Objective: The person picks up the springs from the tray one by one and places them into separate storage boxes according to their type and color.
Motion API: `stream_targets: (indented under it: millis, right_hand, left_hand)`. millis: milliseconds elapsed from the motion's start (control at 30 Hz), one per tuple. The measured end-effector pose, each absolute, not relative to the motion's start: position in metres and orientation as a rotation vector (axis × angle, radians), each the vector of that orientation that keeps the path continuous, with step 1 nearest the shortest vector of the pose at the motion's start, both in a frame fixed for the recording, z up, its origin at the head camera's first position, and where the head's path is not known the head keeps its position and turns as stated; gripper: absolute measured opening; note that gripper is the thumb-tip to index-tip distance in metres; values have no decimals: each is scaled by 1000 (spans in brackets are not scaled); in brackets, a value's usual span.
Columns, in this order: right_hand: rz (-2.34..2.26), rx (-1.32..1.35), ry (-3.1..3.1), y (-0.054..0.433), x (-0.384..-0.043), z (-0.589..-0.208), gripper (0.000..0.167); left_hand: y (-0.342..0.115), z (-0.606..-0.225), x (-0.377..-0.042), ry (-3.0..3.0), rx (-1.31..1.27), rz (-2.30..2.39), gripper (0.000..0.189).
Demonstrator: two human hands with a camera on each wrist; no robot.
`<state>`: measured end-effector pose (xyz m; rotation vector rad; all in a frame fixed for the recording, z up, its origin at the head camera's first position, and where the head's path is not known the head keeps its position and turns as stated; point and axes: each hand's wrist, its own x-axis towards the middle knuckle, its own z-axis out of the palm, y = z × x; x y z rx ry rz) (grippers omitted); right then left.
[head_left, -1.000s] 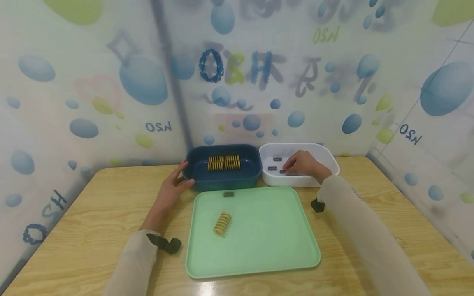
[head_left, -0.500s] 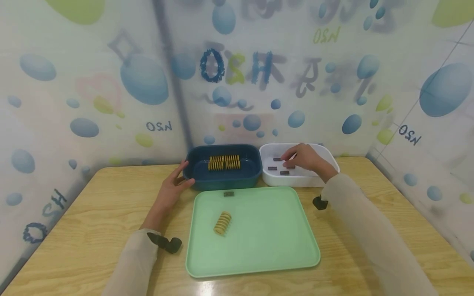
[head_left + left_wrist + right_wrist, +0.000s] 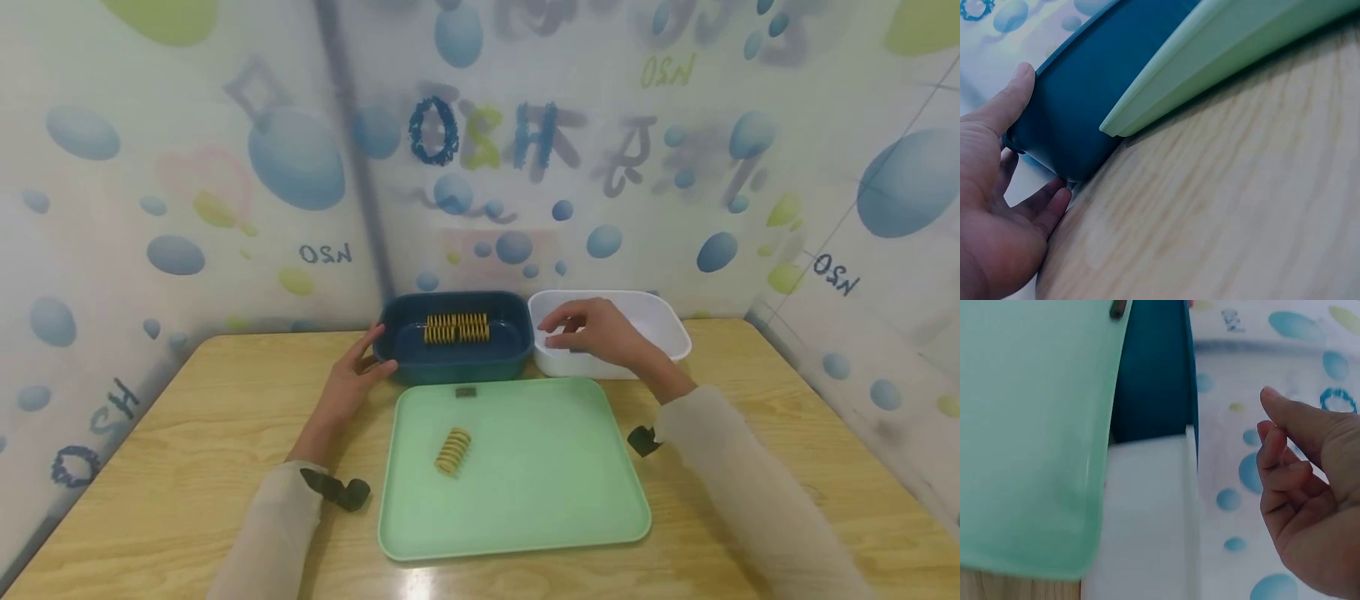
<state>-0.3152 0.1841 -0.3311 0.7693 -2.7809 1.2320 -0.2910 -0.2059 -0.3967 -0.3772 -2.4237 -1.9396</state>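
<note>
My left hand (image 3: 349,379) touches the left end of a dark blue bin (image 3: 457,371), thumb by the front corner and fingers spread along the side. The left wrist view shows the thumb (image 3: 1013,94) against the bin's wall. Over the white bin (image 3: 660,321) hovers my right hand (image 3: 600,333), fingers loosely bent. Nothing shows between its thumb and fingers in the right wrist view. A small dark spring (image 3: 577,350) lies in the white bin under that hand, which hides most of the bin's floor. Several yellow coil springs (image 3: 457,328) lie in rows in the blue bin.
A light green tray (image 3: 547,467) lies in front of both bins on the wooden table (image 3: 225,433). On it are one yellow coil spring (image 3: 453,452) and, near its back edge, a small dark spring (image 3: 466,392). A patterned wall (image 3: 615,208) stands right behind the bins.
My right hand has lifted from the small dark springs in the white bin and shifted left toward its left end, its fingers opening a little. The left hand stays at the blue bin.
</note>
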Motion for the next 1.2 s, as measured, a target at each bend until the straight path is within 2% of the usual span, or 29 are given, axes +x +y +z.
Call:
stream_targets:
  millis: [167, 600, 1200]
  right_hand:
    - [1320, 978, -2700, 170, -301, -332, 26]
    - [1509, 1302, -2723, 128, -271, -344, 30]
    - [1334, 1664, -2881, 79, -264, -377, 45]
  left_hand:
    - [-206, -397, -291, -2427, -378, -1944, 66]
    - [-205, -395, -289, -2439, -395, -1929, 65]
    - [-205, -394, -289, -2443, -372, -1924, 65]
